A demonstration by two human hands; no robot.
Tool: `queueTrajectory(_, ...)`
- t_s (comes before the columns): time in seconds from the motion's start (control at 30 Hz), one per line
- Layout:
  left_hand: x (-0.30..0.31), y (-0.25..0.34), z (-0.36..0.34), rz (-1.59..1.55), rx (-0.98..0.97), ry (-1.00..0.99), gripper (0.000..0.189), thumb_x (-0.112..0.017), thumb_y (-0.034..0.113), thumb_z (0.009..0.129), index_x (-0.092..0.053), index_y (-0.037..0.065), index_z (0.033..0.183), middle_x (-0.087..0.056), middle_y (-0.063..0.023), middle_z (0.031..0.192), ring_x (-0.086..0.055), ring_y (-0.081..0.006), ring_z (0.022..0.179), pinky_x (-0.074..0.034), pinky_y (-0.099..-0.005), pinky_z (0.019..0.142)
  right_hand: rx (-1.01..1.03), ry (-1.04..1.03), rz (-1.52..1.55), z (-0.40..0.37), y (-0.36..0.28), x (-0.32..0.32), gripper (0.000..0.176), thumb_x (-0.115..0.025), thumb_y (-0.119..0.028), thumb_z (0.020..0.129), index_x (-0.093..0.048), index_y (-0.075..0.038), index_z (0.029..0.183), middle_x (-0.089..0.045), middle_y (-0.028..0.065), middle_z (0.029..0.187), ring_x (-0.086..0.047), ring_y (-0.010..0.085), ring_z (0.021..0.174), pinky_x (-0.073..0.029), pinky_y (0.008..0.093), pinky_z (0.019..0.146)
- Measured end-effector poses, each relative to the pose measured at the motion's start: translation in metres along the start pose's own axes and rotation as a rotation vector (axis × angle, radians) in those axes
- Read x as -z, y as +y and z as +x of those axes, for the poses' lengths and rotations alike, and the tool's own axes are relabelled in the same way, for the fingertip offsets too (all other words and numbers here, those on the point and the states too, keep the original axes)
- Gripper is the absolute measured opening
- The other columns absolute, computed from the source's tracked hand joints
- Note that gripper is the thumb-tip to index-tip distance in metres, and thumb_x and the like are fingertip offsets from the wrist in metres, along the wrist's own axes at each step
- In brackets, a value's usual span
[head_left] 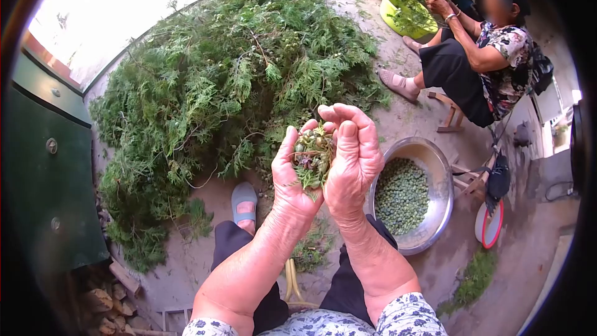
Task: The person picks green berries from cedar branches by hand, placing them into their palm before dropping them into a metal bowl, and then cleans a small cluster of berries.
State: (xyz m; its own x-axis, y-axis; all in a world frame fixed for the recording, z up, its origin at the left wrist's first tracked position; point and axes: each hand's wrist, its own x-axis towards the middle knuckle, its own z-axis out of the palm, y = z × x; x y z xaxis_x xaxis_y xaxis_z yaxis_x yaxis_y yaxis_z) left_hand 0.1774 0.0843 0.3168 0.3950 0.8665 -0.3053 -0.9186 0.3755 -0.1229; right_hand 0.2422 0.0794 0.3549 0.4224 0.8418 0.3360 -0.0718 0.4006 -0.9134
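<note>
Left hand point(289, 180) and right hand point(356, 158) raised together at centre, palms facing, fingers curled; both cupped shut around one sprig point(313, 157); sprig scaly, flat-leaved, green, bearing small knobbly cones, pressed between the two palms. Bowl point(440, 196) near right, just beside the right wrist, on the ground; round, polished metal, part-filled with small pale-green cones point(401, 196). Branches point(211, 87) far left; a broad, feathery, dark-green heap on rough concrete ground point(423, 118). Grey slipper point(244, 196) below the left hand. A second person point(485, 56) seated far right, hand in a yellow basin point(388, 12) of greenery.
</note>
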Motion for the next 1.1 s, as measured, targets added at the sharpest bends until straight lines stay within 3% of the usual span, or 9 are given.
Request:
queueTrajectory(0.2,-0.009,0.006,0.002,-0.063,-0.032,-0.013,0.033,-0.049,0.037,0.094,-0.054,0.007,0.109,-0.062,-0.0155,0.102,-0.06,-0.0319,0.099,-0.048,-0.0505,0.09,0.222,-0.021,-0.137,0.004,-0.001,0.003,0.017,-0.048,-0.009,0.096,-0.059,0.0,0.106,-0.06,0.0073,0.106,-0.058,0.0109,0.087,-0.048,0.0251,0.079)
queueTrajectory(0.27,-0.015,0.009,0.001,-0.046,-0.064,0.003,0.032,-0.051,0.034,0.093,-0.058,0.006,0.107,-0.064,-0.0166,0.103,-0.062,-0.0306,0.095,-0.051,-0.0435,0.086,0.16,-0.014,-0.124,0.007,-0.01,0.005,0.014,-0.051,-0.005,0.093,-0.06,-0.001,0.103,-0.059,0.0079,0.103,-0.059,0.0127,0.086,-0.048,0.0252,0.078)
queueTrajectory(0.4,-0.012,0.022,0.007,-0.113,-0.047,-0.049,0.031,-0.05,0.035,0.093,-0.057,0.008,0.107,-0.063,-0.0174,0.103,-0.062,-0.0327,0.093,-0.055,-0.05,0.077,0.145,-0.368,-0.381,0.028,-0.018,0.025,0.028,-0.056,0.01,0.079,-0.062,-0.003,0.103,-0.056,0.0082,0.093,-0.059,0.0151,0.08,-0.048,0.0262,0.074)
queueTrajectory(0.47,-0.016,0.024,0.009,-0.005,-0.183,0.083,0.031,-0.05,0.035,0.093,-0.057,0.007,0.106,-0.062,-0.0171,0.103,-0.062,-0.0331,0.093,-0.055,-0.0494,0.078,-0.06,-0.602,-0.44,0.033,-0.022,0.028,0.041,-0.057,0.012,0.073,-0.063,-0.006,0.109,-0.055,0.0075,0.095,-0.058,0.0152,0.08,-0.048,0.0264,0.073)
queueTrajectory(0.5,-0.014,0.027,0.009,-0.018,-0.176,0.052,0.031,-0.051,0.034,0.093,-0.056,0.006,0.106,-0.061,-0.0173,0.104,-0.061,-0.0334,0.095,-0.054,-0.0482,0.08,0.002,-0.632,-0.485,0.033,-0.024,0.028,0.047,-0.06,0.011,0.069,-0.063,-0.007,0.112,-0.052,0.0006,0.089,-0.045,0.0064,0.066,-0.041,0.0201,0.062)
queueTrajectory(0.73,-0.013,0.027,0.009,0.02,-0.185,0.008,0.033,-0.052,0.034,0.093,-0.054,0.004,0.107,-0.061,-0.0164,0.099,-0.06,-0.0318,0.097,-0.052,-0.0443,0.084,0.092,-0.8,-0.442,0.028,-0.01,0.028,0.04,-0.07,0.005,0.066,-0.067,-0.007,0.104,-0.055,0.0043,0.087,-0.053,0.0147,0.078,-0.045,0.0269,0.07)
queueTrajectory(1.0,-0.014,0.027,0.008,-0.038,-0.163,-0.008,0.032,-0.051,0.033,0.093,-0.056,0.004,0.106,-0.06,-0.0188,0.102,-0.058,-0.0337,0.1,-0.051,-0.0468,0.084,0.063,-0.636,-0.246,0.024,-0.002,0.026,0.02,-0.072,0.003,0.071,-0.068,-0.001,0.091,-0.058,0.0014,0.08,-0.056,0.0122,0.076,-0.046,0.0247,0.069)
queueTrajectory(1.07,-0.014,0.027,0.008,0.0,-0.166,0.004,0.033,-0.052,0.035,0.093,-0.054,0.004,0.107,-0.061,-0.0162,0.102,-0.06,-0.0316,0.1,-0.052,-0.0453,0.085,-0.253,-0.476,-0.235,0.024,-0.013,0.026,0.019,-0.069,0.005,0.074,-0.067,-0.001,0.092,-0.061,0.0045,0.085,-0.059,0.0126,0.082,-0.049,0.0266,0.073)
queueTrajectory(1.1,-0.012,0.027,0.008,-0.002,-0.165,0.003,0.033,-0.052,0.035,0.093,-0.054,0.004,0.107,-0.061,-0.0162,0.102,-0.06,-0.0316,0.1,-0.052,-0.0453,0.085,-0.221,-0.452,-0.273,0.025,-0.01,0.027,0.018,-0.068,0.006,0.075,-0.067,0.0,0.092,-0.061,0.0037,0.087,-0.059,0.0105,0.084,-0.049,0.0241,0.072)
